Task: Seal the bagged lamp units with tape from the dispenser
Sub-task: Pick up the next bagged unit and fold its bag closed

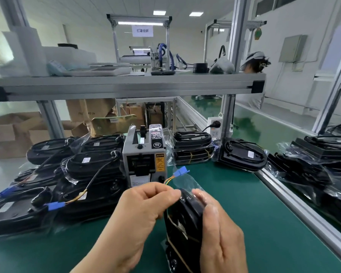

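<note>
I hold a black lamp unit in a clear plastic bag (182,227) upright over the green bench, near the front. My left hand (140,211) pinches the bag's top edge with curled fingers, beside the coloured wires. My right hand (216,229) presses the bag's right side with straight fingers. The unit's blue connector (180,171) sticks up inside the bag's open neck. The grey tape dispenser (145,158) stands just behind my hands. I cannot make out a tape piece at its slot.
Bagged black lamp units are piled at the left (71,186), behind the dispenser (193,146) and on the right conveyor (313,164). An aluminium shelf (126,83) runs overhead. A person in a white cap (254,64) works at the back right. Cardboard boxes stand behind.
</note>
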`<state>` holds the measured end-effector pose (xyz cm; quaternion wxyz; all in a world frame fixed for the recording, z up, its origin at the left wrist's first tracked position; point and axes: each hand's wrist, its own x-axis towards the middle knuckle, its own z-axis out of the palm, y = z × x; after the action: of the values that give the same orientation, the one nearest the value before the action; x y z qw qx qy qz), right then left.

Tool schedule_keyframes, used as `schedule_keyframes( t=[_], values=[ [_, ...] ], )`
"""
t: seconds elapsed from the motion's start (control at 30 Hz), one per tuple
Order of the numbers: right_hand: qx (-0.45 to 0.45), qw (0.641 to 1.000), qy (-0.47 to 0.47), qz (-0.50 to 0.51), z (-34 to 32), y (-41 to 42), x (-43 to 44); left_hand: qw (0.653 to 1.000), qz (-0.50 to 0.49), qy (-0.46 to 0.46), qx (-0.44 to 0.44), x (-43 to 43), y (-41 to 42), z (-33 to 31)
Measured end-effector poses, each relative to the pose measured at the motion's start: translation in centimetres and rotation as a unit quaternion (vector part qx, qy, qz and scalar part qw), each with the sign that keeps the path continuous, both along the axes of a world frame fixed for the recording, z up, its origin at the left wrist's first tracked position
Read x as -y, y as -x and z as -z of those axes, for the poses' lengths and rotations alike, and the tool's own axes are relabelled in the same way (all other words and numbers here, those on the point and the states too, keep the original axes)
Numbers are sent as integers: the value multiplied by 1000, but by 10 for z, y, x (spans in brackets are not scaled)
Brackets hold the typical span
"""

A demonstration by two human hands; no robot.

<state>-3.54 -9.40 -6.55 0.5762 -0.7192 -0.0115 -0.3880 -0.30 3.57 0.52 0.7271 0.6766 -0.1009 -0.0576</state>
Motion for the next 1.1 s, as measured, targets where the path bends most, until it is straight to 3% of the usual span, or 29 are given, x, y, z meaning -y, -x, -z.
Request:
schedule_keyframes(
  t=[0.63,1.1],
  values=[
    [-37,997,26,-59,5,5,-3,996,53,-78,-4,0,-20,-4],
    [-27,997,46,-64,5,6,-3,997,48,-60,1,-2,-23,3]
  ],
)
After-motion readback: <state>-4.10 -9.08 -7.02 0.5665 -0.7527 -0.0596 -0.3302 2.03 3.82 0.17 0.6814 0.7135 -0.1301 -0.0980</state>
